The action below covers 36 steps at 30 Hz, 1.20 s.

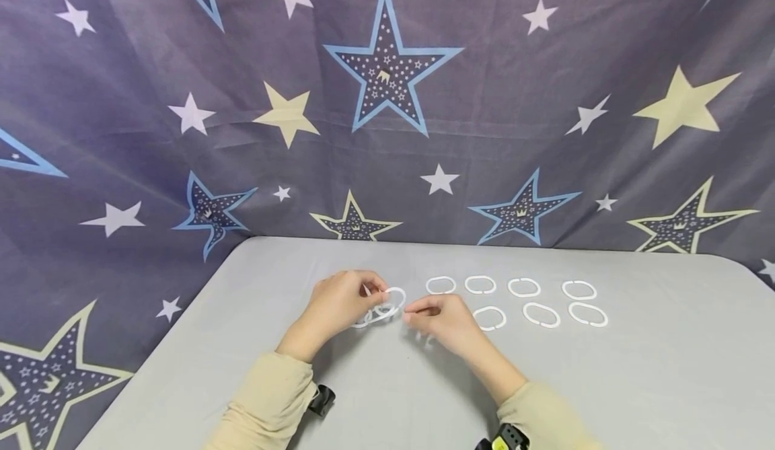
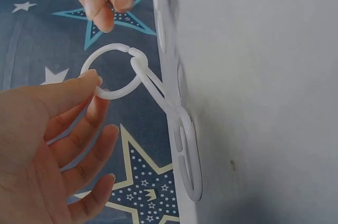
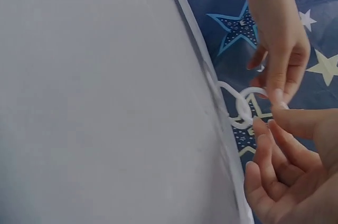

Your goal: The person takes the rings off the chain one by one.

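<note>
My left hand (image 1: 340, 302) pinches a white plastic chain link (image 2: 112, 46) between thumb and fingertips, just above the table. A second link (image 2: 152, 94) hooks through it and slants down to another link (image 2: 197, 160) resting at the tabletop, as the left wrist view shows. Facing it from the right, my right hand (image 1: 447, 321) hovers with its fingers loosely bent and nothing visible between them. A small gap separates its fingertips from the pinched link. Part of the joined chain is hidden behind my left hand in the head view.
Several loose white oval links lie in two rows right of my hands, among them a back-row link (image 1: 524, 295) and a front-row link (image 1: 541, 327). The grey table (image 1: 654, 383) ends at a star-patterned curtain (image 1: 484, 154). Black devices sit at both wrists.
</note>
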Motion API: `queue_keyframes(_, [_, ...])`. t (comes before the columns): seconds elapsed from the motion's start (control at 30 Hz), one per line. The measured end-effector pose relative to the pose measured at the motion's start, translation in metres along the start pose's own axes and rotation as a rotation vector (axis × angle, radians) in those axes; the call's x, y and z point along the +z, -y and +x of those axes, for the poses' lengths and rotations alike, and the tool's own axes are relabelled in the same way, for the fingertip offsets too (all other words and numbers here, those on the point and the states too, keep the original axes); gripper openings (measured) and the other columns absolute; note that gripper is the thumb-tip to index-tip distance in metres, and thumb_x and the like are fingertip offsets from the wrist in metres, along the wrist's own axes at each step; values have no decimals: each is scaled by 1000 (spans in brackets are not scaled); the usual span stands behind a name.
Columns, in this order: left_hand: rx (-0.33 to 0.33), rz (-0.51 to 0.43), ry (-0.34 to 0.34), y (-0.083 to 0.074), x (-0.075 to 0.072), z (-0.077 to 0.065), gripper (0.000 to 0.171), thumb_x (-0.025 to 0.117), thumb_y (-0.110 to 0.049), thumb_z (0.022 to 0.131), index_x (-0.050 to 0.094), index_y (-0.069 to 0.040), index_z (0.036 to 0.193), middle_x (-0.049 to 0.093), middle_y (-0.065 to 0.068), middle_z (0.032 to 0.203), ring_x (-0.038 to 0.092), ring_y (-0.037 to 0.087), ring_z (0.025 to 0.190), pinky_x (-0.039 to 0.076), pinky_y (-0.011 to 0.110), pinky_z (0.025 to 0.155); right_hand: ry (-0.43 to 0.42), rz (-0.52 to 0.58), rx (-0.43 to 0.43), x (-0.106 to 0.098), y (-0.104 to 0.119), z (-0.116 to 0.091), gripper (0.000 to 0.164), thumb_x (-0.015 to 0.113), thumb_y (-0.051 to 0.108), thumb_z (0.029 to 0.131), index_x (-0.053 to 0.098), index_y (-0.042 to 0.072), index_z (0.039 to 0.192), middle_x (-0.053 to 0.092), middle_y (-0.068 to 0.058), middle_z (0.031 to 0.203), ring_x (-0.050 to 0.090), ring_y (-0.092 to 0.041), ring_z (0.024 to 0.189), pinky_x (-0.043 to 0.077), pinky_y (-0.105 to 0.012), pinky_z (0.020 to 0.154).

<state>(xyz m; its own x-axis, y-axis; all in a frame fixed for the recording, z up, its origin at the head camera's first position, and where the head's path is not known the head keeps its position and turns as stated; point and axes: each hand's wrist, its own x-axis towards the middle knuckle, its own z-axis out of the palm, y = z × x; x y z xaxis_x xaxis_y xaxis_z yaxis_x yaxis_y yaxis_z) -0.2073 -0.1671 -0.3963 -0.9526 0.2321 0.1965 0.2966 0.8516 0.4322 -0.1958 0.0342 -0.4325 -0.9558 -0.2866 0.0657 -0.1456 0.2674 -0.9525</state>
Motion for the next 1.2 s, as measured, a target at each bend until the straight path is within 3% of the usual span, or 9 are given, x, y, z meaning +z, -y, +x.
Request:
queue_keyframes(0.13, [-2,-2,-24,1,-2,0,6,76,-34,87,74,-30,91,64,-20,76,54,3,67,44,33,65,-36,51,30,9,0,1,20,74,7,85,72,-9,97,72,-12,75,59,-13,56,51,-28,54])
queue_keyframes(0.5, [-20,-13,-84,8,-10,-1,7,76,-34,87,74,-29,91,67,-17,81,58,4,73,45,35,67,-39,137,60,35,8,9,22,73,12,87,72,-8,97,72,-16,77,61,-10,53,52,-26,51])
queue_keyframes(0.8, [-43,-14,-113,6,-14,-2,10,75,-38,87,74,-30,93,68,-16,83,60,5,75,45,37,67,-100,92,34,45,14,11,16,73,7,84,74,-7,91,71,-16,74,58,-8,51,52,-26,52])
queue_keyframes(1.2, [-44,-26,-133,8,-13,-2,9,75,-37,87,74,-30,93,66,-17,79,59,5,73,45,36,67,-144,135,73,54,11,14,21,77,14,83,74,-6,90,70,-6,71,57,-7,53,54,-27,55])
